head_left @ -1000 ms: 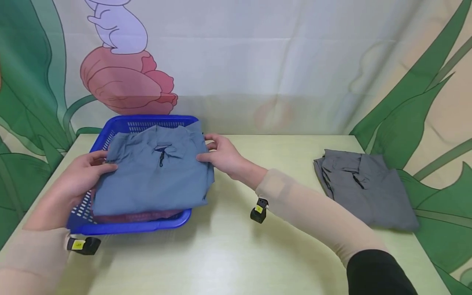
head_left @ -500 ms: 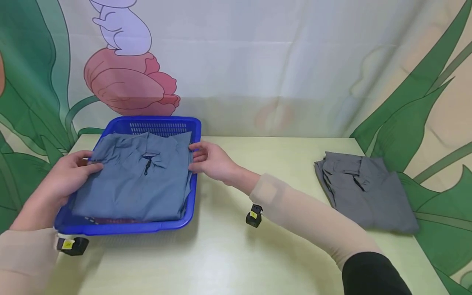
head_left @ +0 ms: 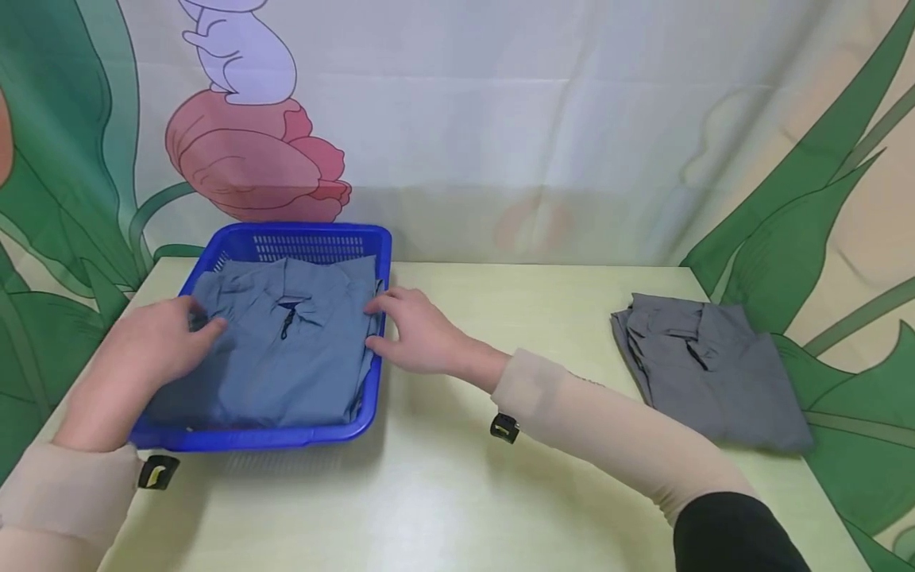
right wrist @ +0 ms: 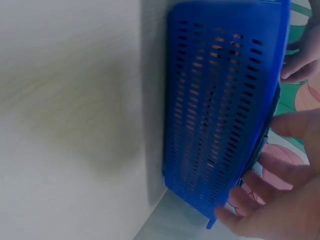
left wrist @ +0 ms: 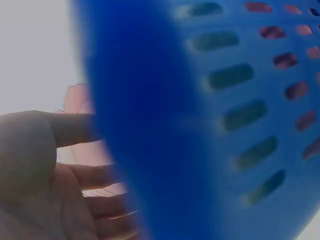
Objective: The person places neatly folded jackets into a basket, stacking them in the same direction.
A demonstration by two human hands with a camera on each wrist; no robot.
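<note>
A folded blue-grey shirt (head_left: 300,357) lies in a blue slotted basket (head_left: 307,232) at the table's left. My left hand (head_left: 160,345) rests on the shirt's left side with relaxed fingers. My right hand (head_left: 415,330) touches the basket's right rim and the shirt's edge, fingers loosely spread. The left wrist view shows my left hand (left wrist: 45,175) beside the basket wall (left wrist: 225,125), with red cloth showing through its slots. In the right wrist view, my right hand (right wrist: 285,200) hovers by the basket (right wrist: 220,110) without gripping it.
A second folded shirt (head_left: 708,373), grey, lies at the right end of the pale green table (head_left: 457,492). A painted curtain hangs right behind the table. Bare tabletop stretches between basket and grey shirt.
The blue-grey shirt went left and down from above the basket into it. Both hands let go of its sides and now lie on it and at the rim.
</note>
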